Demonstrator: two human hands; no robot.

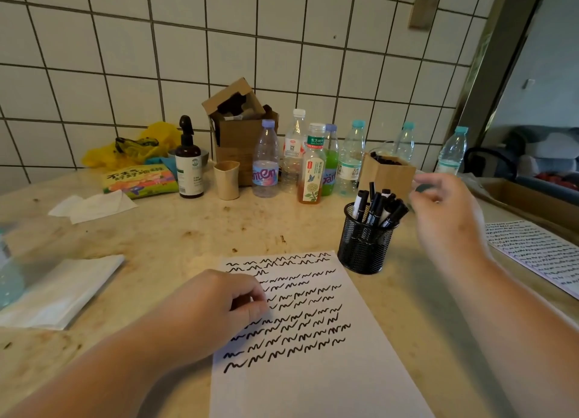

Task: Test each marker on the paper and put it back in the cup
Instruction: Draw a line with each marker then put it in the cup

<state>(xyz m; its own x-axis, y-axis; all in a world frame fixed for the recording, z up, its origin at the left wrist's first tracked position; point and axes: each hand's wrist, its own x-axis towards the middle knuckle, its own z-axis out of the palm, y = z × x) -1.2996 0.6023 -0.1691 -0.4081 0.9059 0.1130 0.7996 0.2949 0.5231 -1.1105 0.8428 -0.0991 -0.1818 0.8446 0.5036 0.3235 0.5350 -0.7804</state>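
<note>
A white sheet of paper (313, 370) lies in front of me, covered with rows of black squiggles. A black mesh cup (363, 245) stands at its far right corner and holds several black markers (379, 207). My left hand (213, 308) rests on the paper's left edge, fingers curled under, holding nothing that I can see. My right hand (445, 217) hovers just right of the cup at marker-top height, blurred, with its fingers loosely spread; I see no marker in it.
Several plastic bottles (310, 166) line the tiled wall behind the cup, with cardboard boxes (238, 129), a beige cup (227, 179), a brown spray bottle (188, 166) and a small box of markers (388, 173). Tissues (56, 292) lie left; a second scribbled sheet (539, 254) lies right.
</note>
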